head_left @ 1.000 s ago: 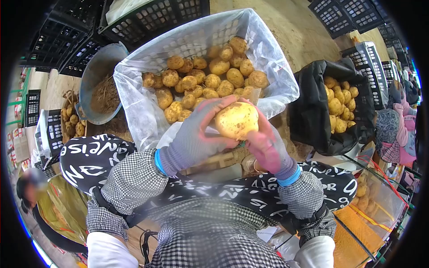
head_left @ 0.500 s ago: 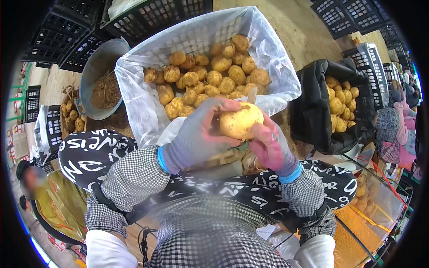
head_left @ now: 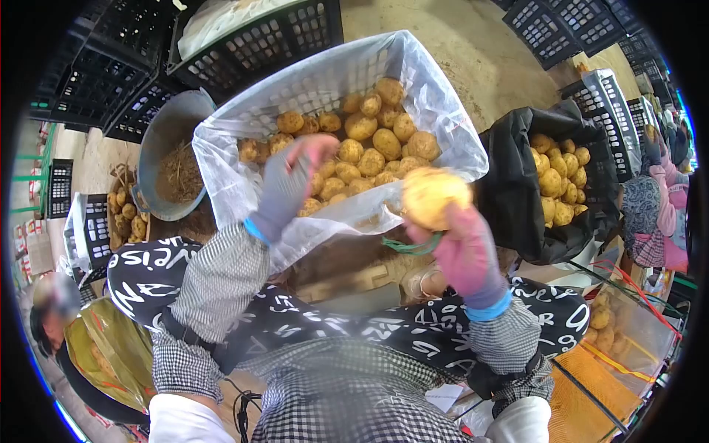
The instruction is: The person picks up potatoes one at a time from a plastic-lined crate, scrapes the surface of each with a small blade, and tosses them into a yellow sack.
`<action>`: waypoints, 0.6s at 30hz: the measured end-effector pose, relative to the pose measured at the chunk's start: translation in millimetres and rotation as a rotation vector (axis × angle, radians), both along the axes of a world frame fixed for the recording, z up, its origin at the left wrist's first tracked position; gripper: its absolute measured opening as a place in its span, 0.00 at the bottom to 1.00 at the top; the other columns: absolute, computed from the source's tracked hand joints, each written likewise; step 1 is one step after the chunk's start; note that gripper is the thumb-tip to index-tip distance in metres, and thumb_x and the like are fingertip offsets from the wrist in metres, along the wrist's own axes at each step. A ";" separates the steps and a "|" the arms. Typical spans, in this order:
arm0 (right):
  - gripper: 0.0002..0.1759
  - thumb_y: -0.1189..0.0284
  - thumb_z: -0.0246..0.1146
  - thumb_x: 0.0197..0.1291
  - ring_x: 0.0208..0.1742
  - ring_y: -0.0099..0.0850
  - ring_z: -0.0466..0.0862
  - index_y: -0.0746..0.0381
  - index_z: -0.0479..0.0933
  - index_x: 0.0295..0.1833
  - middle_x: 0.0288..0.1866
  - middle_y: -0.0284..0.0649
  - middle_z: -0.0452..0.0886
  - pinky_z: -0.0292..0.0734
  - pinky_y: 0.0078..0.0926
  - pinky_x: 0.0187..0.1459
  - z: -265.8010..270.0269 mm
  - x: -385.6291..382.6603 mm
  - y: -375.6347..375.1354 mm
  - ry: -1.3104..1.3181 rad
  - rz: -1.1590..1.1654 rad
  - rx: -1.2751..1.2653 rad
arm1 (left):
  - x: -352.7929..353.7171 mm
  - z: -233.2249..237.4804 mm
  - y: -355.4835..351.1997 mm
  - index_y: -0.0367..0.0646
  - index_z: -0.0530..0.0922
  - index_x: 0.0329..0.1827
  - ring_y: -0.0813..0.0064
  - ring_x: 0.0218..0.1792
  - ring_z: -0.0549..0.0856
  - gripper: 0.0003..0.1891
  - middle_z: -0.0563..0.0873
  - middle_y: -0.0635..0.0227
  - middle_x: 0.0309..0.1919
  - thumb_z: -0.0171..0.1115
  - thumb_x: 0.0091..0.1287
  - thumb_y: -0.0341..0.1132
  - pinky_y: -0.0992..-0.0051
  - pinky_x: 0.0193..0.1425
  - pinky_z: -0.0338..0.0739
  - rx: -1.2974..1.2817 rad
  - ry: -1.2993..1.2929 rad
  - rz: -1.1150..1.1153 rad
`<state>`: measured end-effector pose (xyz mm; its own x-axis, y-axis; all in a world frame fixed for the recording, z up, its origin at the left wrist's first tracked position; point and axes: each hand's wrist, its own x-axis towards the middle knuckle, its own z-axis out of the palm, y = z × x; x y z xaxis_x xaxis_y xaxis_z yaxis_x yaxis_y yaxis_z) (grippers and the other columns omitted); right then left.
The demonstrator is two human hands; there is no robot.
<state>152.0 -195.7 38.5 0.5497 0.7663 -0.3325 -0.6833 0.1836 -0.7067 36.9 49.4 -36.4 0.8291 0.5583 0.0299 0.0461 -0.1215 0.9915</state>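
A large yellow potato (head_left: pixel 432 198) is held up in my right hand (head_left: pixel 465 247), whose pink-tipped glove is closed round its lower side. My left hand (head_left: pixel 286 188), in a grey glove with reddish fingertips, is over the left part of the lined crate (head_left: pixel 229 173). Its fingers are stretched out, somewhat blurred, with nothing seen in them. Beneath and beyond it lie several soil-specked potatoes (head_left: pixel 362 127) in the crate's white liner. A green band (head_left: pixel 413 245) shows just under my right hand.
On the right stands a black-lined crate (head_left: pixel 517 140) of cleaner-looking potatoes. A grey-blue bucket (head_left: pixel 164 122) with dirt and roots is at the left, near a smaller potato container (head_left: pixel 127 214). Black crates (head_left: pixel 258 40) stand behind. A person (head_left: pixel 668 207) is at the far right.
My left hand has come off the potato and moved left over the crate. My right hand has carried the potato to the right. The view has shifted slightly.
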 end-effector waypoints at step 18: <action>0.22 0.65 0.58 0.70 0.60 0.38 0.80 0.68 0.72 0.63 0.62 0.47 0.78 0.81 0.37 0.58 189.0 140.3 -349.1 -0.785 -1.420 -0.061 | 179.3 -294.0 47.5 0.33 0.53 0.75 0.43 0.64 0.75 0.55 0.74 0.39 0.64 0.77 0.49 0.47 0.59 0.69 0.70 0.524 0.790 -0.064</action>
